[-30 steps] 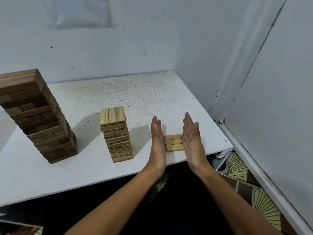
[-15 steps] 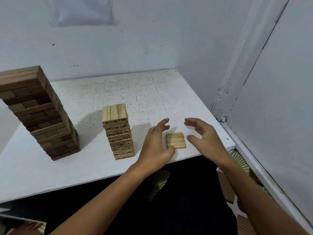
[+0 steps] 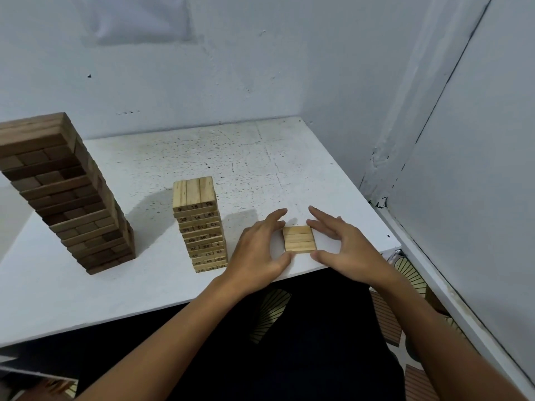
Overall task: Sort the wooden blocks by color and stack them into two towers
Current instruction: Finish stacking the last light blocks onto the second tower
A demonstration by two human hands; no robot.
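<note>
Three light wooden blocks (image 3: 299, 238) lie side by side as a flat square near the front right edge of the white table (image 3: 139, 290). My left hand (image 3: 259, 250) grips the square from its left, thumb at the near corner and fingers at the far corner. My right hand (image 3: 344, 244) grips it from the right in the same way. A light tower (image 3: 199, 227) of numbered blocks stands just left of my left hand. A taller dark brown tower (image 3: 66, 195) stands at the far left.
The table sits in a corner, with a white wall (image 3: 260, 68) behind it and another wall (image 3: 477, 169) on the right. Patterned floor tiles (image 3: 411, 273) show past the table's right edge. My dark-clothed lap is below the front edge.
My flat upright palms, which pressed the three blocks from both sides, turned palm down. Fingers and thumbs of both hands have closed in on the square's corners.
</note>
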